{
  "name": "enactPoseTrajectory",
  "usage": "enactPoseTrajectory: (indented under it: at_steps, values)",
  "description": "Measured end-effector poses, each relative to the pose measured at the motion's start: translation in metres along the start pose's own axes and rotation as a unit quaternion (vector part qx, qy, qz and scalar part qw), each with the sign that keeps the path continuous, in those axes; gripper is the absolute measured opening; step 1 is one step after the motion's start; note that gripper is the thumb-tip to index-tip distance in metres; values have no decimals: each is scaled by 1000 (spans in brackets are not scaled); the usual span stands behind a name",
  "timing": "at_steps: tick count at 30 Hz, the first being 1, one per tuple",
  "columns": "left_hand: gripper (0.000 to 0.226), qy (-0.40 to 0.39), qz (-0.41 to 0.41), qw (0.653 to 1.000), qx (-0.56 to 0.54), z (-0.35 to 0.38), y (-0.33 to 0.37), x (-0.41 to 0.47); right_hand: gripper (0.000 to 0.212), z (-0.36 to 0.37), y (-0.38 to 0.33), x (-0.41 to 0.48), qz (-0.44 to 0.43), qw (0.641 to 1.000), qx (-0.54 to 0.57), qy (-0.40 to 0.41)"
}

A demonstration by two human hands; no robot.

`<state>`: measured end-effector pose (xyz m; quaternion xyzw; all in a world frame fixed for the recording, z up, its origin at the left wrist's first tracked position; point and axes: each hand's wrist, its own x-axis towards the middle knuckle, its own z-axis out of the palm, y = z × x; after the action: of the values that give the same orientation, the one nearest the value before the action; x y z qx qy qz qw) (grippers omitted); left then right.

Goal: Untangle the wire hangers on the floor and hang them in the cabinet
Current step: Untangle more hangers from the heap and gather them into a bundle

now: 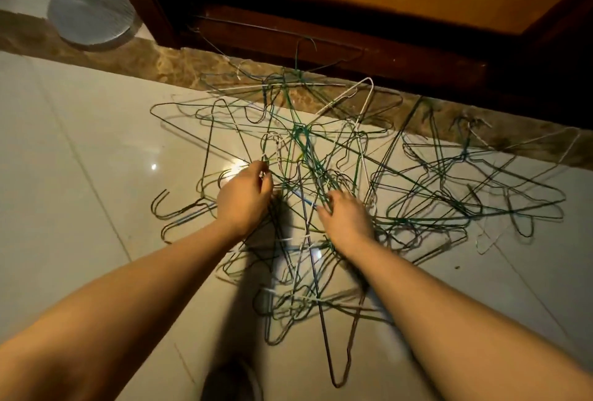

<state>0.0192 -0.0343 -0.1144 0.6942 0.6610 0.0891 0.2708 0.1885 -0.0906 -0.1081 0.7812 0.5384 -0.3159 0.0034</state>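
Note:
A tangled heap of wire hangers, green, dark and white, spreads over the pale tiled floor in front of the wooden cabinet. My left hand is in the heap's left middle, fingers curled around thin wires near a white hanger hook. My right hand is beside it, fingertips pinched on green and blue wires in the heap's centre. One white hanger stands up at the heap's far side. The cabinet's open inside is dark at the top of the view.
A round fan base stands on the floor at the far left, beside the cabinet. A brown marble strip runs along the cabinet's foot. Bare tiles lie to the left. A foot shows at the bottom edge.

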Motion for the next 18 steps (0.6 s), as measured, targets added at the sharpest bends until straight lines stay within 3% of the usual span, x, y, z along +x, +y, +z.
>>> enactPoseTrajectory:
  at_steps: [4, 11, 14, 18]
  values:
    - [27, -5, -19, 999, -38, 32, -5, 12, 33, 21, -9, 15, 30, 999, 0, -9]
    - [29, -43, -34, 997, -52, 56, 5, 29, 22, 7, -7, 2, 57, 986, 139, 78]
    - [30, -45, -45, 995, -79, 55, 5, 33, 22, -5, -5, -9, 53, 984, 133, 105]
    - [29, -40, -31, 993, -104, 49, -2, 35, 22, -5, -1, -9, 47, 993, 74, 74]
